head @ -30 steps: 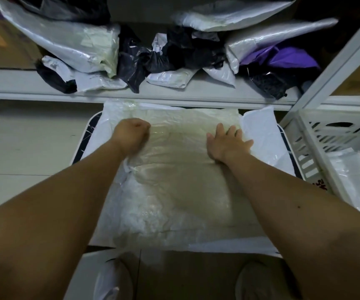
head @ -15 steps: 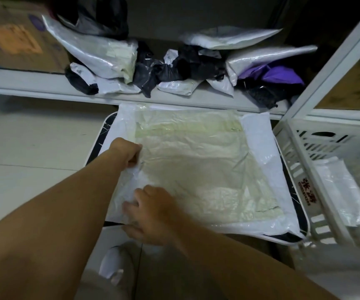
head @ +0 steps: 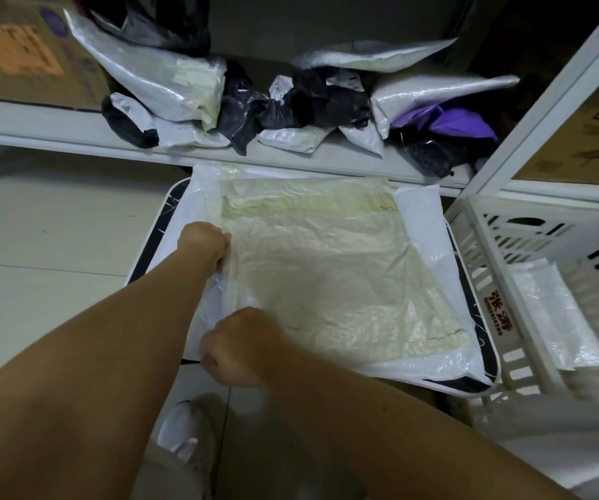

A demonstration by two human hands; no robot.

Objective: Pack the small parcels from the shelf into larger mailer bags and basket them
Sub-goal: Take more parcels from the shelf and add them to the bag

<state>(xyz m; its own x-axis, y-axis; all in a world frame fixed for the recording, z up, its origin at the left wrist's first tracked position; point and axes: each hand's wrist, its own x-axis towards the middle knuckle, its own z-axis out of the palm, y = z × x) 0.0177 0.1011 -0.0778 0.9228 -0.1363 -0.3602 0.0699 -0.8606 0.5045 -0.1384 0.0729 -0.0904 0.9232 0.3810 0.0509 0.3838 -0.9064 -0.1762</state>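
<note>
I was bent over a low stand with a white rim and a dark inner edge (head: 473, 312), and on it the large mailer bag (head: 319, 268) lay flat. It was translucent and pale, with a greenish tint, and it rested on a white plastic sheet (head: 422, 218) that came out past it on the far side and the right side. My left hand (head: 204, 241) was closed like a fist on the left edge of the mailer bag, near the middle of this edge. My right hand (head: 235, 346) was closed too, at the near left corner of the same bag; it was a little blurred, so I cannot tell exactly what plastic was between its fingers.

The floor (head: 38, 247) at my left was of pale tiles, and one white shoe (head: 179, 431) of mine was seen under my arms. Behind the stand ran a grey-white shelf (head: 74, 133), carrying the small parcels (head: 291, 110): white ones, black ones and a purple one, heaped together and touching. At the left end of the shelf stood a cardboard box (head: 20, 55) with an orange label. A white shelf post (head: 543, 99) rose slanted on the right. Just beside the stand, at its right, was the white slotted plastic basket (head: 500, 254) with red characters on its wall, and a clear plastic packet (head: 557, 319) was lying inside it.
</note>
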